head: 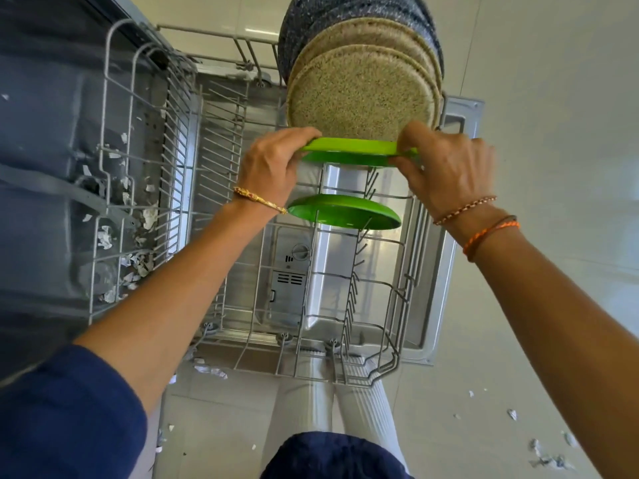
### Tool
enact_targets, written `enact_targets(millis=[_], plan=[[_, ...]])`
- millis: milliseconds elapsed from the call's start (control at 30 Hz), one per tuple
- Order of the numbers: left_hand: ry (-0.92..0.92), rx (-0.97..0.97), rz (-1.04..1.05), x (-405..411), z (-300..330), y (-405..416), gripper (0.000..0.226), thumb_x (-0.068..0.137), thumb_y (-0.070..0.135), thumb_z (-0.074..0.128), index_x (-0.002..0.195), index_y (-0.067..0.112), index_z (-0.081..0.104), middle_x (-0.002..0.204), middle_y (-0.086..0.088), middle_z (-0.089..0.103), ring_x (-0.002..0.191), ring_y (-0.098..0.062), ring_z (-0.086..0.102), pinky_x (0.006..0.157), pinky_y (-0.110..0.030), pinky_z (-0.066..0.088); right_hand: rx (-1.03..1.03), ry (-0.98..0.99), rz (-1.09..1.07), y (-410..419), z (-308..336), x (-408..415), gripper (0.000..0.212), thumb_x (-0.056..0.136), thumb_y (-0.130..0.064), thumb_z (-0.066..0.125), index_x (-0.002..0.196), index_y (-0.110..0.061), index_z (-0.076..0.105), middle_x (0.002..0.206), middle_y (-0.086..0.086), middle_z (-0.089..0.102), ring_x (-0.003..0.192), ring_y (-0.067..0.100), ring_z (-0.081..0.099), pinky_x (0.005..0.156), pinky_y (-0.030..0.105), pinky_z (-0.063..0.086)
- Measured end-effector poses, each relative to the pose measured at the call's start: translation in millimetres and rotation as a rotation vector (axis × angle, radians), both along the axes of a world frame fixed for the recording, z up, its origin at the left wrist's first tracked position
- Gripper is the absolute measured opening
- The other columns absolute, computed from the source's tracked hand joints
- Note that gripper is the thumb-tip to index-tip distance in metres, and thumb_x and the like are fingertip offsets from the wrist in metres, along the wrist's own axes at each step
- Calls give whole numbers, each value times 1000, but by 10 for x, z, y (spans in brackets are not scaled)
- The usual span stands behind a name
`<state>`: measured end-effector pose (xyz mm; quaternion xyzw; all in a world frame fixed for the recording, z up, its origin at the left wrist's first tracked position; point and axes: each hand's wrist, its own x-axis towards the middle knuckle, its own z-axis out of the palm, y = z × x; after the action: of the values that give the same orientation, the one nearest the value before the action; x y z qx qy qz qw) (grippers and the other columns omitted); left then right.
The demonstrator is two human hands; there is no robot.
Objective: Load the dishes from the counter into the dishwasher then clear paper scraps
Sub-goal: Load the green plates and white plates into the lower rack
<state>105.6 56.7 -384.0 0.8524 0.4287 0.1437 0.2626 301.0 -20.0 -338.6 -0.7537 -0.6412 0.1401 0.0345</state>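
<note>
Our left hand point(273, 164) pinches left rim of green plate point(349, 152); our right hand point(446, 164) grips right rim. Plate held edge-on between hands, above lower rack point(380, 371), just before speckled plates point(359, 98). Second green plate point(345, 212) stands nearer us in rack.

The pale tiled floor point(553, 305) fills the right side. White ribbed trousers point(363, 402) show near the bottom edge, with a dark blue top point(328, 458) below them.
</note>
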Motion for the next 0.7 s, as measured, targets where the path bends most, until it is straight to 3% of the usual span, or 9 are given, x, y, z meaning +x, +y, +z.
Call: enact_targets(millis=[133,267,367,533,700], plan=[[29,-25,-22,-2,9,-40,41,82,14,35,104,2,67,97,-19,70,86,-36,67,72,-47,55,33,36,49,-43,-56,-5,26,90,-32,56,98,-7,57,79,17,64,68,37,60,51,28,22],[26,-13,-6,-41,44,-65,35,86,17,40,100,5,69,92,-15,72,82,-32,68,69,-39,55,157,57,43,-114,-87,-12,23,79,-27,67,82,-5,59,54,15,58,44,34,56,49,24,25],[47,-15,-17,-44,35,-101,36,85,16,39,98,5,71,89,-14,72,77,-33,68,67,-37,53,57,90,16,-162,-123,-57,24,85,-28,63,90,-5,59,64,18,62,57,38,60,55,32,32],[35,-19,-3,15,22,-100,36,83,13,38,98,2,69,87,-16,72,78,-34,68,69,-42,53,134,103,-53,-131,-108,-58,24,86,-29,61,91,-5,59,64,12,55,56,30,53,58,33,31],[84,-84,-40,-32,-132,-91,36,85,11,37,102,4,68,91,-16,70,84,-33,66,74,-42,54,-109,80,-25,-105,-204,-11,29,91,-37,51,105,-12,56,92,14,65,86,36,61,65,34,32]])
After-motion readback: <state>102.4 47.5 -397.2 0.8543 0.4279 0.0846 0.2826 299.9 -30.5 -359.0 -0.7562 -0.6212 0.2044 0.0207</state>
